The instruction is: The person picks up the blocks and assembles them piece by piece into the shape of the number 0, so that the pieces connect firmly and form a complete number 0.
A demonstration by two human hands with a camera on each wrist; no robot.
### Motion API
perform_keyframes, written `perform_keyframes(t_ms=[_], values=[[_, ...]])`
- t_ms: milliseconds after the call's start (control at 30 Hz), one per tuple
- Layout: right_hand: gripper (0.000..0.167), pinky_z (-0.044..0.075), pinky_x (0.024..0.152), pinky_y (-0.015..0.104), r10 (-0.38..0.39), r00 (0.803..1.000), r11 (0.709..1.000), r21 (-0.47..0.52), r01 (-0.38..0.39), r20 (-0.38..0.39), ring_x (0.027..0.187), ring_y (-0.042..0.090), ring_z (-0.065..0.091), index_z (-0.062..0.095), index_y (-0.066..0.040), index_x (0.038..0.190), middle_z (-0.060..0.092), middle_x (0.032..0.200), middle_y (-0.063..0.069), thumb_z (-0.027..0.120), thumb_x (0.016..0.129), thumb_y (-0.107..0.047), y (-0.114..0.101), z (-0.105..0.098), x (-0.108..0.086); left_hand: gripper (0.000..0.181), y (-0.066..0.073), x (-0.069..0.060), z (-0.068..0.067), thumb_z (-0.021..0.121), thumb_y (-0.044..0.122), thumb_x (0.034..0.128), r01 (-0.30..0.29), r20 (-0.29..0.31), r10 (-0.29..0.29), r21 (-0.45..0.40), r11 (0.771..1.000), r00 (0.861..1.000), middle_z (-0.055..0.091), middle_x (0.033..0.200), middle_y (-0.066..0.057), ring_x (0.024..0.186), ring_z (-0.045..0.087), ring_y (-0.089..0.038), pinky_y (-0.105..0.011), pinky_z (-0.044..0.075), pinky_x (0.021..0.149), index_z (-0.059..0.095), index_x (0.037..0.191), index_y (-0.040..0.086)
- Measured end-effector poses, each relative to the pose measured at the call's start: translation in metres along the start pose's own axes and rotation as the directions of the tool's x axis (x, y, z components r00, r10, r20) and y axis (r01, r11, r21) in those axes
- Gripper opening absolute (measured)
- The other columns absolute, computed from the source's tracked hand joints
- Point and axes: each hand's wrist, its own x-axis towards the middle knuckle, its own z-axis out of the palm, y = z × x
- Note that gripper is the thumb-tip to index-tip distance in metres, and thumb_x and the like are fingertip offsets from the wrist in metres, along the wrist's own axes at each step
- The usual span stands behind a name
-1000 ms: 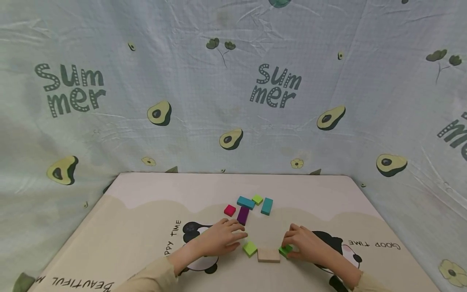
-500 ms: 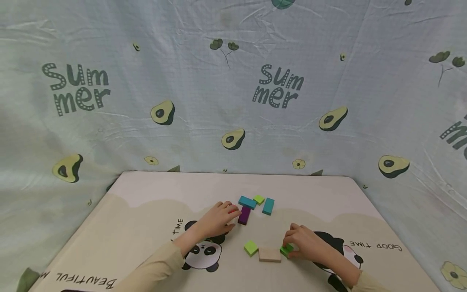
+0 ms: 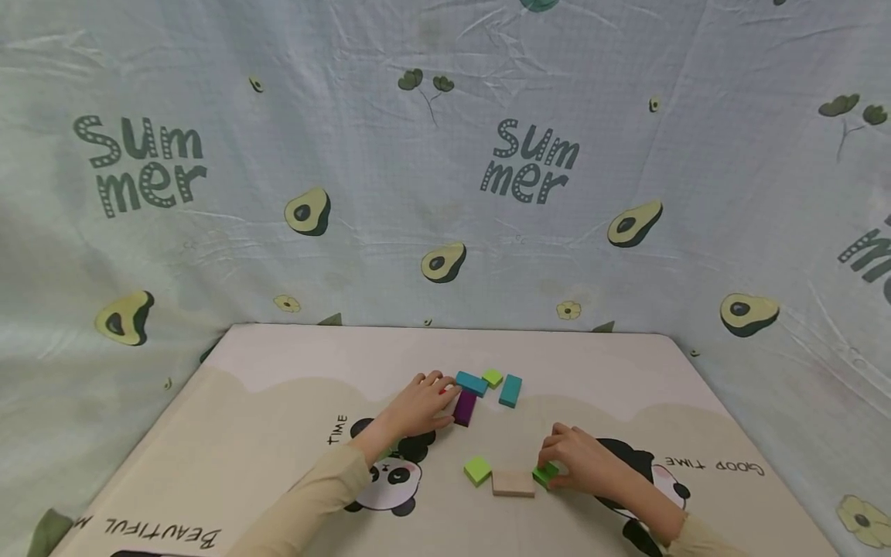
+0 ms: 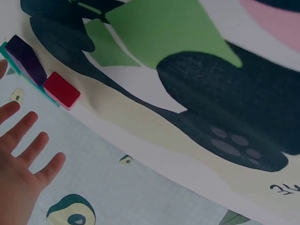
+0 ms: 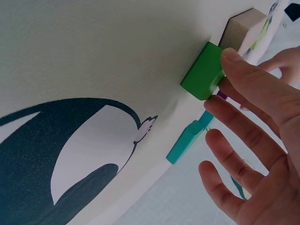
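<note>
My left hand (image 3: pixel 420 406) reaches over a red block, mostly covered by the fingers in the head view. In the left wrist view that red block (image 4: pixel 62 90) lies beside a purple block (image 4: pixel 26 60), and my fingers are spread apart from it. My right hand (image 3: pixel 578 462) pinches a green block (image 5: pixel 203 71) between thumb and fingers on the table. Left of it lies a plain wooden block (image 3: pixel 513 483), with a lime green block (image 3: pixel 477 470) at its other end.
Beyond my left hand are a blue block (image 3: pixel 472 384), a small lime block (image 3: pixel 493 377) and a teal block (image 3: pixel 510 391). The table (image 3: pixel 278 433) has printed pandas and words. A patterned curtain (image 3: pixel 376 193) hangs behind its far edge.
My left hand has moved forward, from beside the near lime green block to over the red block. The right hand has stayed at the green block.
</note>
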Motion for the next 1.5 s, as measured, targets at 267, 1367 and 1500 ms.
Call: perform_keyframes(t_ms=[267, 1367, 1500], values=[[0.017, 0.031, 0.058, 0.02, -0.035, 0.999, 0.999, -0.024, 0.034, -0.022, 0.073, 0.004, 0.039, 0.068, -0.024, 0.08, 0.062, 0.081, -0.013, 0.076, 0.066, -0.028, 0.0, -0.002, 0.002, 0.047, 0.002, 0.007, 0.006, 0.055, 0.041, 0.0839, 0.003, 0.024, -0.004, 0.004, 1.0, 1.0, 0.053, 0.123, -0.001, 0.115, 0.045, -0.023, -0.043, 0.04, 0.091, 0.051, 0.123, 0.016], [0.017, 0.03, 0.063, 0.02, -0.103, 0.988, 0.992, -0.083, 0.094, -0.114, 0.073, 0.003, 0.037, 0.067, -0.025, 0.084, 0.062, 0.083, -0.013, 0.073, 0.069, -0.031, 0.002, 0.007, -0.005, 0.051, 0.011, 0.009, 0.011, 0.062, 0.048, 0.0761, -0.031, 0.092, 0.032, -0.005, 0.999, 0.995, 0.056, 0.112, 0.001, 0.105, 0.046, -0.018, -0.039, 0.041, 0.087, 0.054, 0.117, 0.019], [0.017, 0.03, 0.065, 0.021, -0.194, 0.966, 0.972, -0.168, 0.165, -0.169, 0.072, 0.003, 0.037, 0.066, -0.026, 0.083, 0.061, 0.081, -0.014, 0.073, 0.068, -0.031, 0.005, 0.01, -0.006, 0.052, 0.013, 0.006, 0.011, 0.062, 0.049, 0.0752, -0.052, 0.082, 0.052, 0.004, 0.999, 0.995, 0.056, 0.109, 0.002, 0.102, 0.046, -0.016, -0.036, 0.041, 0.085, 0.053, 0.117, 0.019]])
